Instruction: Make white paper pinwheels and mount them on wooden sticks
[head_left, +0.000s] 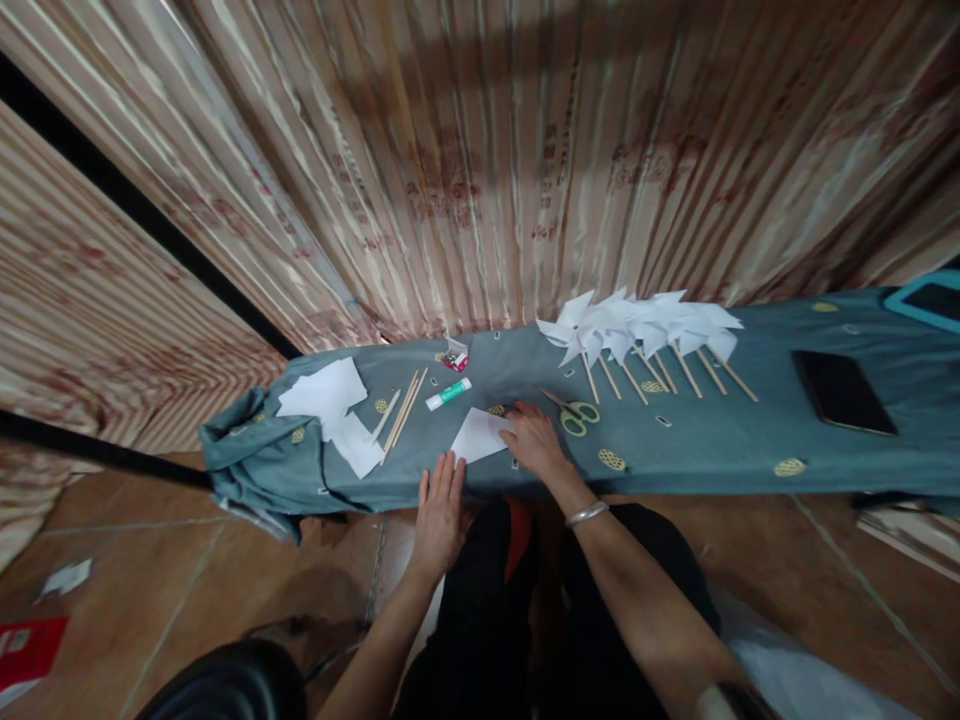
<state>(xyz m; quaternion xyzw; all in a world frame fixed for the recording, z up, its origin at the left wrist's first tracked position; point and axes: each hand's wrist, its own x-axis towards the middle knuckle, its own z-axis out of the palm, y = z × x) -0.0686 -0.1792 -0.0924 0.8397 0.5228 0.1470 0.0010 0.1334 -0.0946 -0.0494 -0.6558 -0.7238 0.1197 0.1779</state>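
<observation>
Paper (pixel 477 437), white and folded into a pointed shape, is lying on the cloth-covered worktop (pixel 720 455) right in front of the seated person. The left hand (pixel 441 505) is resting with its fingers stretched out and loose, the tips touching the paper's near left corner. The right hand (pixel 534 440) is bending its fingers over the other end; whether it is pinching or just pressing, I cannot tell. Green-handled scissors (pixel 568 405) are lying just beside that hand. Beyond the paper, a glue stick (pixel 448 394) is sitting near some thin sticks (pixel 405 408), while white pinwheels (pixel 637 322) are overlapping in a row farther right.
</observation>
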